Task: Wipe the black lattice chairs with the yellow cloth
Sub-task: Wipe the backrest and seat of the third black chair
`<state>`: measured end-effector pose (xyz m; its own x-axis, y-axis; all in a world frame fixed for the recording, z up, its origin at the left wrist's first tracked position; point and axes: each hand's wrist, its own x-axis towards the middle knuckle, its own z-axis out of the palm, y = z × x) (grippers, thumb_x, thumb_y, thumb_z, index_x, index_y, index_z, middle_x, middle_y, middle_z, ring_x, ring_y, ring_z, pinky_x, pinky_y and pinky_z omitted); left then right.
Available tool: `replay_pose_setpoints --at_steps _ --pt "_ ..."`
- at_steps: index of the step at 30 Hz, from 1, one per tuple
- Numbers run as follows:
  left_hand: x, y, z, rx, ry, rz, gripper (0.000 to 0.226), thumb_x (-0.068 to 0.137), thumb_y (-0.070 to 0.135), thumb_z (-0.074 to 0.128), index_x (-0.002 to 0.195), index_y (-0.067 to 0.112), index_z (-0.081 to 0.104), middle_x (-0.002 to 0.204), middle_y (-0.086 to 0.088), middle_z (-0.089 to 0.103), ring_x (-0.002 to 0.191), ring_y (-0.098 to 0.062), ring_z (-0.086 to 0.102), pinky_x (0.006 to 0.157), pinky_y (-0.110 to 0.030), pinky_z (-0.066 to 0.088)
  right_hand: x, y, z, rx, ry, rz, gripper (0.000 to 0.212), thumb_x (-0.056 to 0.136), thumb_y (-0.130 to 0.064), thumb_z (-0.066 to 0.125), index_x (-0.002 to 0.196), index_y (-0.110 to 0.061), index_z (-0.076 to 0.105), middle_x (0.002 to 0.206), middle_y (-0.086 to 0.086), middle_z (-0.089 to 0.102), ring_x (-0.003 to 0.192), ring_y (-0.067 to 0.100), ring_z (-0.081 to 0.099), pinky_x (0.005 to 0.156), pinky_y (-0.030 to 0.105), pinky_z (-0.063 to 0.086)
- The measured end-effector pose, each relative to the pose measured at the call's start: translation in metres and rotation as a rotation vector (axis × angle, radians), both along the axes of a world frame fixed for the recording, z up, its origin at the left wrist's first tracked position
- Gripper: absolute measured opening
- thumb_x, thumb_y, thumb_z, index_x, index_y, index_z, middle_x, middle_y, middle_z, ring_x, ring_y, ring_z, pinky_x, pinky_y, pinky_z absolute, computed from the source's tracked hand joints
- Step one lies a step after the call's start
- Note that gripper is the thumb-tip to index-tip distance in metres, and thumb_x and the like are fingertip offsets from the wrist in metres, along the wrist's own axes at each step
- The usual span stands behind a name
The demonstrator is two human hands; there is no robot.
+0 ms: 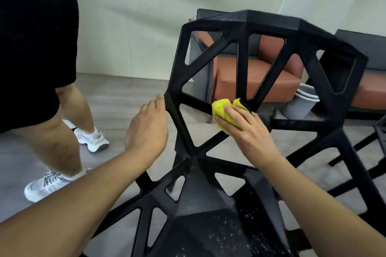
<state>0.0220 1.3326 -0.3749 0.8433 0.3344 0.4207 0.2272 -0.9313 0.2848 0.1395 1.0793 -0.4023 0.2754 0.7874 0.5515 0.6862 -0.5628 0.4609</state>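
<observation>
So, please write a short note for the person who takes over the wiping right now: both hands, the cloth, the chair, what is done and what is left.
Left hand: grips the left edge of the black lattice chair backrest and steadies it.
Right hand: presses the yellow cloth onto a lower bar of the backrest, near the middle.
Done: cannot tell which bars are already wiped; the seat shows wet or dusty specks.
Left: the rest of the backrest, the seat, the legs, then the second lattice chair at the right edge.
Note: another person stands close on the left.
</observation>
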Motion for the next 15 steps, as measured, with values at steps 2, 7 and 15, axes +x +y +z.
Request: replay_pose_setpoints --at_steps 2,7,15 --pt "0.001 -0.001 0.0 0.007 -0.013 0.004 0.066 0.093 0.002 0.05 0.151 0.008 0.021 0.128 -0.012 0.052 0.116 -0.03 0.049 0.084 -0.04 0.045 -0.004 -0.026 -0.008 -0.047 0.005 -0.06 0.052 0.091 -0.002 0.051 0.141 -0.018 0.057 0.149 0.011 0.049 0.134 0.033 0.047 0.097 0.05 0.045" --pt "0.0 -0.003 0.0 0.044 -0.021 0.013 0.066 0.094 0.002 0.048 0.153 0.006 0.019 0.128 -0.012 0.053 0.116 -0.027 0.05 0.085 -0.037 0.044 -0.013 0.004 -0.01 0.095 0.058 -0.07 0.045 0.095 -0.01 0.043 0.135 -0.019 0.062 0.141 0.01 0.056 0.13 0.031 0.044 0.095 0.047 0.046" --pt "-0.002 0.001 0.003 0.067 0.012 0.006 0.057 0.092 0.004 0.05 0.145 0.004 0.029 0.121 -0.016 0.056 0.111 -0.034 0.051 0.078 -0.043 0.044 -0.02 0.066 0.012 0.15 0.067 -0.073 0.049 0.093 -0.007 0.046 0.138 -0.019 0.059 0.142 0.011 0.055 0.127 0.033 0.053 0.095 0.043 0.043"
